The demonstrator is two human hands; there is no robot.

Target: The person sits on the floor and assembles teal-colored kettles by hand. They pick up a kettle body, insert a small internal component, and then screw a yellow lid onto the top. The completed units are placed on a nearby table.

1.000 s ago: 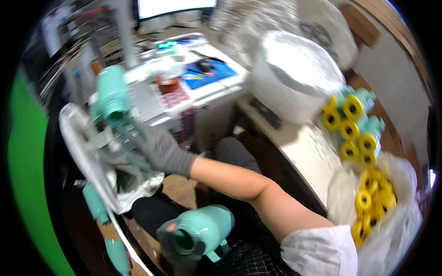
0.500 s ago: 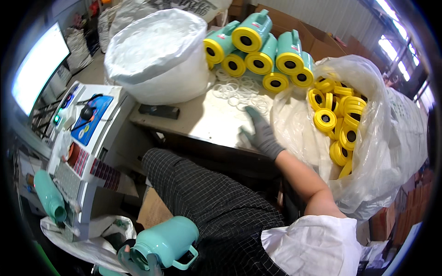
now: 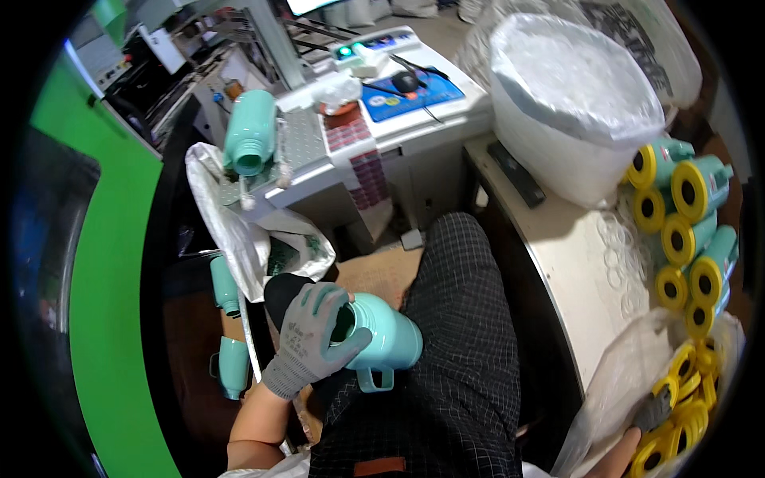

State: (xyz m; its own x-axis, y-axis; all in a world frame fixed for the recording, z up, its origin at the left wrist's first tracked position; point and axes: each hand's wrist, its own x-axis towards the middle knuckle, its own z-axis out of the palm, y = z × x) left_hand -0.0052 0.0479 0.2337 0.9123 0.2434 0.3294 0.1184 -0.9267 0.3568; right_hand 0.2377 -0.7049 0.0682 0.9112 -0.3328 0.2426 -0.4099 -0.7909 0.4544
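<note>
Bottle (image 3: 390,331): teal, on its side across the lap (image 3: 466,295), mouth to the left, handle toward the body; the lap likely takes its weight.
Left hand (image 3: 312,334): gloved, holding the bottle, thumb and fingers spread about the mouth; looks like a steadying hold, to stop it rolling.
Right hand (image 3: 655,410): gloved, down among yellow rings (image 3: 692,426) in the clear bag (image 3: 606,382); cannot tell whether it has closed on one.
Bag: gapes open beside the table (image 3: 550,287), presumably to keep the rings within arm's reach.
White rings (image 3: 625,259): loose on the table, just beside the stacked bottles.
Stacked bottles (image 3: 695,191): piled on their sides, yellow ends toward the wearer; lying flat perhaps lets them nest.
White sack (image 3: 550,143): stands open on the table, probably propped by its own fill.
Second bottle (image 3: 253,131): lies by the left corner of the white cabinet (image 3: 434,119), apart from both hands.
Change, left: same hold at the mouth as half a second ago.
Change, right: then over the table near the white rings; now in the bag.
Change, view: swung left; cabinet nearer centre, bag at the right edge.
</note>
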